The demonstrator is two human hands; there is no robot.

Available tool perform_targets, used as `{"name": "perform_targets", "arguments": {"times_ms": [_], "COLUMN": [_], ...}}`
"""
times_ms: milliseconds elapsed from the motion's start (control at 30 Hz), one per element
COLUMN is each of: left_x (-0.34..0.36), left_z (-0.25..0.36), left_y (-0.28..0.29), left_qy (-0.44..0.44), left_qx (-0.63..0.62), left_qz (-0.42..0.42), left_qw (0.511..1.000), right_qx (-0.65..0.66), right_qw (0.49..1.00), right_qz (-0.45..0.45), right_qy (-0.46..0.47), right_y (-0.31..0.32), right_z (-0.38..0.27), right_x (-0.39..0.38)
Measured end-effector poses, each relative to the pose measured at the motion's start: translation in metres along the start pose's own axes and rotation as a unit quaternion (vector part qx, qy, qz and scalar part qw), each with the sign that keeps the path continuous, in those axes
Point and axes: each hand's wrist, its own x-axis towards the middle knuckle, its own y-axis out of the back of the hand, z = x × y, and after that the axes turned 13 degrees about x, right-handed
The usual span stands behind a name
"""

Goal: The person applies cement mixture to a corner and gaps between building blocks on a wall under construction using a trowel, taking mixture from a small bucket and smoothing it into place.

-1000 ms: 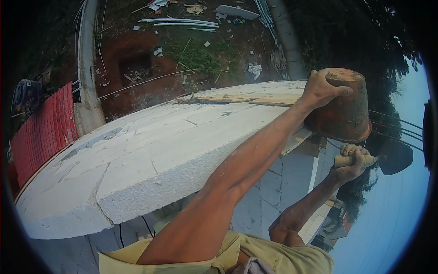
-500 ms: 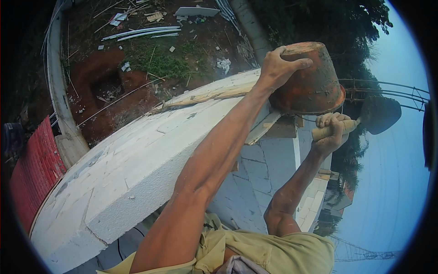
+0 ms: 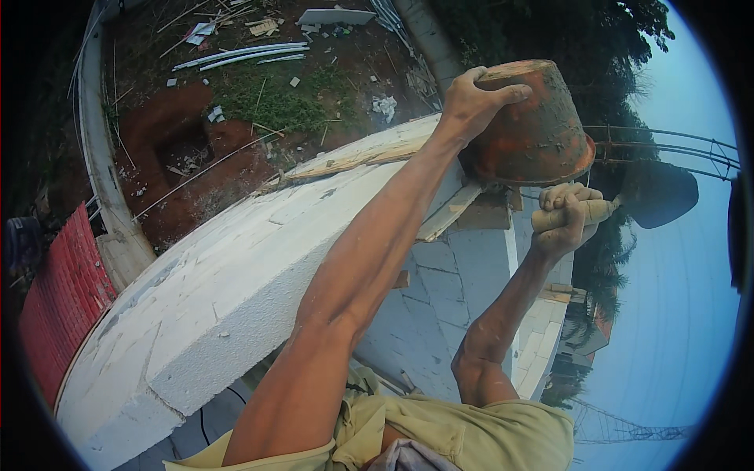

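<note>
An orange-red bucket (image 3: 534,129), crusted with grey mortar, is tipped nearly upside down above the end of the white block wall. My left hand (image 3: 477,106) is closed on its base, thumb pressed against the side. The wide rim faces down, so the inside is hidden. Just below that rim, my right hand (image 3: 567,220) wraps round the pale handle of a trowel. The trowel's broad dark blade (image 3: 658,195) points right, away from the bucket and against trees and sky.
The white block wall (image 3: 259,267) curves across the left, with wooden boards (image 3: 452,212) at its end under the bucket. Thin rebar (image 3: 667,145) sticks out behind the trowel. Far below lie a dug pit (image 3: 184,149), pipes (image 3: 239,56) and a red corrugated sheet (image 3: 63,302).
The bucket and my left hand have risen slightly in view. My right hand has shifted a little up and left, while the trowel blade reaches slightly farther right.
</note>
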Motion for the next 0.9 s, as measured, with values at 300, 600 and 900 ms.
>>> {"name": "perform_targets", "arguments": {"times_ms": [300, 600, 900], "left_x": [-0.0014, -0.0001, -0.0008], "left_z": [0.0046, 0.0031, 0.0080], "left_y": [0.0011, 0.0031, 0.0071], "left_qy": [-0.021, -0.016, -0.025], "left_qx": [0.041, 0.062, 0.077], "left_qz": [0.036, 0.046, 0.039], "left_qw": [0.998, 0.997, 0.996], "right_qx": [0.021, 0.017, 0.012], "right_qw": [1.000, 1.000, 1.000], "right_qz": [-0.003, 0.009, 0.003], "right_qy": [-0.002, -0.007, 0.010], "right_y": [-0.0065, -0.0016, 0.0007], "right_z": [0.0021, 0.0057, 0.0062], "right_x": [-0.0090, -0.0083, -0.0091]}}
